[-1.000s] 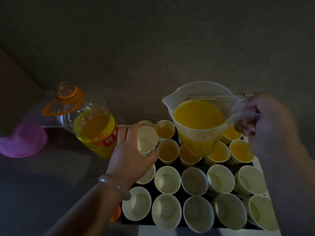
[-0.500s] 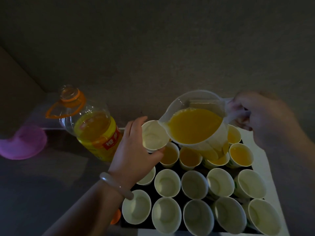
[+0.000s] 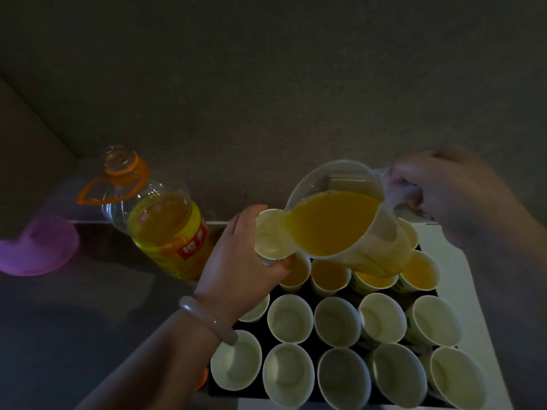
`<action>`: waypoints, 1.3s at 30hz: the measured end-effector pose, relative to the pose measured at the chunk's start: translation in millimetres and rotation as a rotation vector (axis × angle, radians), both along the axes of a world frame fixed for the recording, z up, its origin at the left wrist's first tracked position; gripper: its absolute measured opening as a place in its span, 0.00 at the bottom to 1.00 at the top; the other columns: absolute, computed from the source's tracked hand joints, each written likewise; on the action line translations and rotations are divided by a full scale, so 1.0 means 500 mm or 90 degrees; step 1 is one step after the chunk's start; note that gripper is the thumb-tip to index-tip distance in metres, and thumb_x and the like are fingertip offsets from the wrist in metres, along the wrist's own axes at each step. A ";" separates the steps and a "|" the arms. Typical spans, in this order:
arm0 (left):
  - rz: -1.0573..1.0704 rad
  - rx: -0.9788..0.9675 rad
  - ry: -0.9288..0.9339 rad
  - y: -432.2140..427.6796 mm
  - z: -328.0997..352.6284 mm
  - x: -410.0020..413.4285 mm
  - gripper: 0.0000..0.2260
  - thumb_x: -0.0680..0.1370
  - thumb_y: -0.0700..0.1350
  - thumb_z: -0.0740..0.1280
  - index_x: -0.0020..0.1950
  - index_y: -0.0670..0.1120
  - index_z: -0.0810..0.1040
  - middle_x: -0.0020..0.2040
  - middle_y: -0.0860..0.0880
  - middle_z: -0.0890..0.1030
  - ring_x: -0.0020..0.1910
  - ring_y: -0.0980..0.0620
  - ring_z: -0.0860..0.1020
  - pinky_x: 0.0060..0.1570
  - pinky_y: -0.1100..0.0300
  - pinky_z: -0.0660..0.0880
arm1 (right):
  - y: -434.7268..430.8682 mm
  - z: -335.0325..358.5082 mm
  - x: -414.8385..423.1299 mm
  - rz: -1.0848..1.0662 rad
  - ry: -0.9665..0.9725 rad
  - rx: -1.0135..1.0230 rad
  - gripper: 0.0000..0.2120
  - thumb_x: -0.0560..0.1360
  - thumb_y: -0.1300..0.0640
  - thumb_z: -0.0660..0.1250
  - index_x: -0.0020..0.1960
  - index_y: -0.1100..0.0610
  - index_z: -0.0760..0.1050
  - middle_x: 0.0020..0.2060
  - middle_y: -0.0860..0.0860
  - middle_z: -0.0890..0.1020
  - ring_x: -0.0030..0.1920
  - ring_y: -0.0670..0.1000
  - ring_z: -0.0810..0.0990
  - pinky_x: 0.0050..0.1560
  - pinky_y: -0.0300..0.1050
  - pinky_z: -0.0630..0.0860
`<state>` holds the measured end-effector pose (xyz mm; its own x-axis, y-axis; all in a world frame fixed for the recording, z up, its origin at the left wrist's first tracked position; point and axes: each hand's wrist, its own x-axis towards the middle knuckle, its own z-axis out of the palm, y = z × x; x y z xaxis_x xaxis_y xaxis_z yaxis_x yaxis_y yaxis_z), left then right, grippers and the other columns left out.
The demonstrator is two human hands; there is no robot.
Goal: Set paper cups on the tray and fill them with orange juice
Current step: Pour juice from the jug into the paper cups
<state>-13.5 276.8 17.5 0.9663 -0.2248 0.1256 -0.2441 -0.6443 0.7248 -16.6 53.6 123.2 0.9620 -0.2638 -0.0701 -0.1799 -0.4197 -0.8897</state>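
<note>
My left hand (image 3: 236, 261) grips a white paper cup (image 3: 270, 236), raised above the back left of the black tray (image 3: 263, 338). My right hand (image 3: 438, 190) holds the handle of a clear plastic jug (image 3: 340, 220) full of orange juice, tipped left. Its spout rests over the held cup's rim and juice reaches the lip. On the tray, several cups (image 3: 328, 275) in the back rows hold juice. Several empty cups (image 3: 337, 321) fill the front rows.
A large clear bottle (image 3: 165, 229) of orange juice with an orange carry ring stands uncapped left of the tray. A purple plastic funnel (image 3: 38, 247) lies at the far left. An orange cap (image 3: 202, 377) peeks out by my left forearm. A dark wall rises behind.
The jug has tipped further left and come down to the held cup. My left hand has lifted the cup up and right to meet the spout.
</note>
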 end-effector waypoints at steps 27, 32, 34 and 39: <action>-0.017 -0.026 0.043 0.000 -0.006 0.017 0.30 0.66 0.55 0.74 0.61 0.64 0.61 0.54 0.62 0.71 0.51 0.64 0.73 0.44 0.69 0.70 | 0.016 0.023 0.026 0.074 0.043 -0.138 0.08 0.60 0.52 0.64 0.24 0.54 0.71 0.24 0.54 0.63 0.28 0.53 0.61 0.33 0.52 0.61; -0.013 -0.026 0.041 -0.002 -0.006 0.017 0.30 0.66 0.56 0.74 0.63 0.60 0.63 0.53 0.61 0.72 0.49 0.65 0.72 0.42 0.71 0.69 | 0.017 0.027 0.026 0.070 0.046 -0.161 0.10 0.59 0.52 0.63 0.23 0.55 0.66 0.26 0.55 0.61 0.29 0.54 0.59 0.32 0.52 0.60; -0.011 -0.025 0.043 -0.002 -0.006 0.017 0.31 0.67 0.55 0.75 0.64 0.59 0.64 0.54 0.60 0.72 0.49 0.65 0.72 0.43 0.71 0.69 | 0.018 0.028 0.027 0.066 0.052 -0.151 0.09 0.57 0.51 0.63 0.24 0.54 0.66 0.26 0.55 0.61 0.30 0.55 0.59 0.33 0.53 0.60; -0.011 -0.024 0.046 -0.001 -0.006 0.018 0.32 0.65 0.56 0.74 0.64 0.60 0.62 0.54 0.61 0.71 0.49 0.67 0.72 0.42 0.72 0.68 | 0.018 0.029 0.029 0.072 0.054 -0.154 0.08 0.58 0.51 0.63 0.26 0.55 0.70 0.27 0.55 0.62 0.30 0.54 0.60 0.32 0.54 0.61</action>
